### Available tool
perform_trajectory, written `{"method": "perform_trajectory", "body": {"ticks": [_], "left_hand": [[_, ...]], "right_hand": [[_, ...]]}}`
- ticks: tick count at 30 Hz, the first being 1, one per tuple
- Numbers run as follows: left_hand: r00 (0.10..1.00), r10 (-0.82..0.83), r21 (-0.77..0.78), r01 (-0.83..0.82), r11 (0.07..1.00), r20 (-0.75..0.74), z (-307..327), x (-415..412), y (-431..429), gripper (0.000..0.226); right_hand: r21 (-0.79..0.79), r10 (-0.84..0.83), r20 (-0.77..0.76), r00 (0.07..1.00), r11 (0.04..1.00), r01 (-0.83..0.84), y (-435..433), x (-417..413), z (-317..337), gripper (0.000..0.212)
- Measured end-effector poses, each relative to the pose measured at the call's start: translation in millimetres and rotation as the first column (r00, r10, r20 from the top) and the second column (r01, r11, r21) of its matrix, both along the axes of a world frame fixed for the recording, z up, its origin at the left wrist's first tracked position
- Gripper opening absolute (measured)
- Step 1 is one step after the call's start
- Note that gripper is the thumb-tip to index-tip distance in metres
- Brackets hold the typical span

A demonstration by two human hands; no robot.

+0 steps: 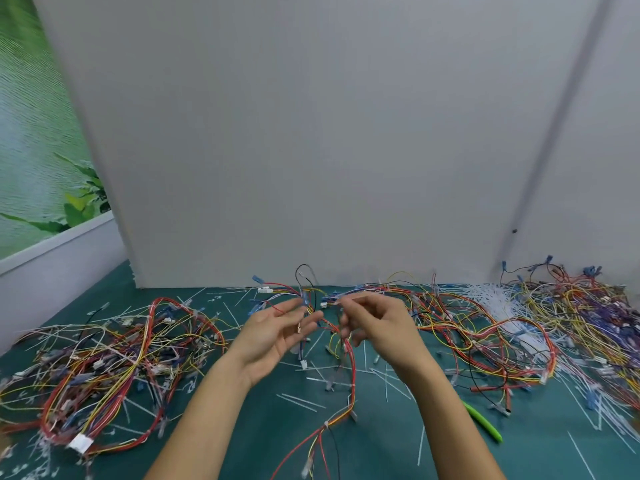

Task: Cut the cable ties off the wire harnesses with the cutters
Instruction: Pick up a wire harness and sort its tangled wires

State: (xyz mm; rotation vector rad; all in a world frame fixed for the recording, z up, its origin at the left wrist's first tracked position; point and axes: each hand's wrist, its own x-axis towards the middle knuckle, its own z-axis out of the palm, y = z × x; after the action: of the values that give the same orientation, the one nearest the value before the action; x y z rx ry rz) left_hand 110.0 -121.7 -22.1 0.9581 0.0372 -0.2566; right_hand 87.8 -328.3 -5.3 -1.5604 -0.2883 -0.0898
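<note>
Where the dark green mat [242, 427] meets the upright white board [311, 133], both bare hands are raised over the work.

Left hand [273, 334]: palm turned inward, fingers straight and spread, gripping nothing. Thin red and black wires cross its fingertips, and a ring [298, 328] shows on one finger.

Right hand [374, 323]: fingers curled, pinching the upper strands of a loose harness of red, yellow and black wires [351, 368]. That harness hangs from between the two hands and trails down onto the mat toward the near edge of the view. A small white cable tie [326, 425] binds it where the strands branch.

Green-handled cutters [485, 426]: flat on the mat just right of the right forearm, which hides part of them; neither hand touches them.

Tangled heap of multicoloured harnesses [104, 368] with white plug connectors: on the mat at left.

Second, wider heap [502, 341]: at right, reaching back to the board, with a dense bundle of loose white ties [498, 303] lying among it.

Cut white tie offcuts [301, 400]: scattered over the bare mat between and around the heaps.

Green leaf-patterned panel [34, 133]: far left, behind a white ledge [52, 251].
</note>
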Motion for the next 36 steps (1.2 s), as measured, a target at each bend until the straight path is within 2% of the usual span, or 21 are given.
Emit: {"method": "perform_trajectory", "body": {"ticks": [2, 5, 10, 15, 19, 22, 26, 31, 33, 36], "left_hand": [[1.0, 0.025, 0.083, -0.026, 0.996, 0.011, -1.0, -0.2, 1.5, 0.031], [0.996, 0.08, 0.232, -0.086, 0.969, 0.036, -3.9, 0.3, 3.7, 0.026], [0.973, 0.218, 0.454, -0.227, 0.861, 0.073, -14.6, 7.2, 8.0, 0.025], [0.943, 0.314, 0.591, -0.318, 0.742, 0.113, -25.5, 16.2, 17.3, 0.04], [0.937, 0.304, 0.684, -0.336, 0.647, 0.173, -30.1, 19.9, 22.0, 0.054], [0.938, 0.292, 0.72, -0.334, 0.608, 0.189, -30.3, 20.3, 23.2, 0.056], [0.954, 0.268, 0.696, -0.281, 0.661, 0.131, -30.3, 19.2, 19.8, 0.056], [0.973, 0.228, 0.551, -0.206, 0.809, 0.029, -36.9, 20.4, 17.8, 0.02], [0.976, 0.214, 0.49, -0.201, 0.848, 0.031, -40.0, 19.3, 16.6, 0.024], [0.976, 0.216, 0.322, -0.21, 0.923, 0.016, -40.4, 16.7, 11.1, 0.031]], "right_hand": [[0.116, -0.085, -0.034, 0.996, 0.989, 0.088, -3.4, 3.3, 1.6, 0.018], [0.198, -0.184, -0.105, 0.977, 0.959, 0.202, -5.8, 8.2, 0.2, 0.016], [0.319, -0.085, -0.182, 0.98, 0.937, 0.14, -3.5, 7.9, 2.0, 0.017], [0.311, -0.054, -0.179, 0.982, 0.944, 0.108, -3.8, 7.8, 3.7, 0.018], [0.234, -0.106, -0.195, 0.975, 0.96, 0.152, -8.8, 9.2, 1.1, 0.018], [0.248, -0.118, -0.198, 0.973, 0.955, 0.166, -11.3, 9.8, 0.5, 0.018], [0.264, -0.038, -0.212, 0.977, 0.96, 0.095, -11.4, 8.5, 2.7, 0.019], [0.09, 0.206, -0.174, 0.963, 0.977, -0.193, -7.1, -0.1, 4.6, 0.019], [-0.028, 0.372, -0.216, 0.903, 0.922, -0.386, -6.9, -5.8, 5.2, 0.024], [-0.164, 0.597, -0.401, 0.695, 0.699, -0.696, -11.0, -14.4, 7.7, 0.021]]}}
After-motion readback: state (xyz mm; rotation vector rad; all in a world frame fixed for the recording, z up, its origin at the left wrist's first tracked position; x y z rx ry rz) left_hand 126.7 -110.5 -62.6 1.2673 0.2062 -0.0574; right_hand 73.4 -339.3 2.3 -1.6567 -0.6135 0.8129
